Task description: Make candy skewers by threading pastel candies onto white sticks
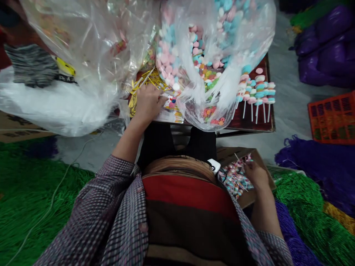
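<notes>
Left hand (150, 99) is touching printed wrappers (169, 101) beside gold strips (133, 101); right hand (256, 175) is reaching into one cardboard box (246, 200) of wrapped candy sticks (234, 181).
Fingers on both hands are lying curled; cannot tell whether either is gripping. At least six candy skewers (259, 88) are lying at the table's (270, 125) right end, long axes running front to back, sticks pointing toward the person. Box walls are bounding the right hand; open floor (235, 139) is separating box and table.
</notes>
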Demonstrator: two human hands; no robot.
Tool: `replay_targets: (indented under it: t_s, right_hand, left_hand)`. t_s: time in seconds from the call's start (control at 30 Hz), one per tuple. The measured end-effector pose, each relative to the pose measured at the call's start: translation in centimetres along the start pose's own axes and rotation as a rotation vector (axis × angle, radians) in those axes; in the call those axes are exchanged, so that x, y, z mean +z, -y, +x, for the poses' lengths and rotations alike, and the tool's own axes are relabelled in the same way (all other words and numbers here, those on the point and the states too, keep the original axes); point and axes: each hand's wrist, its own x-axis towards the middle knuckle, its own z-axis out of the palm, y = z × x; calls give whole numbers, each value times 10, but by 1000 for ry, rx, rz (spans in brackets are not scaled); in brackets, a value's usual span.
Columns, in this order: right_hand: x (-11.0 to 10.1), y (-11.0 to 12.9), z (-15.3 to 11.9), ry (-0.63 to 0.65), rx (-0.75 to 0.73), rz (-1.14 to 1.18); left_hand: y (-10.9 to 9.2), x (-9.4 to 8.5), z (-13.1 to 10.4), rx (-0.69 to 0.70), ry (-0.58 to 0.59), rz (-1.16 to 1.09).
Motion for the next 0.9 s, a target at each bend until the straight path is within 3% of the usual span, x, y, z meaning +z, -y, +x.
replay_targets:
  t_s: [0.1, 0.2, 0.33, 0.47, 0.53, 0.67, 0.8, 0.9]
  right_hand:
    - [7, -8, 2, -14, -6, -11]
    - [5, 10, 3, -71, -124, 119]
    - [-7, 54, 3, -196, -339, 351]
    - [-28, 115, -10, -269, -444, 594]
    - [-37, 151, -21, -237, -486, 778]
    - [-46, 234, -41, 74, -644, 1061]
    - [-32, 303, -38, 227, -761, 1134]
    - [-16, 323, -24, 195, -723, 1107]
  left_hand:
    - [9, 12, 5, 49, 31, -31]
    - [9, 23, 8, 2, 56, -29]
    - [10, 29, 11, -75, 52, -54]
    - [3, 9, 14, -65, -35, -106]
    - [-11, -9, 14, -28, -70, -139]
    - [-56, -35, 6, 68, -77, -327]
    - [-88, -27, -6, 69, 1, -365]
    - [-88, -13, -9, 77, 15, -361]
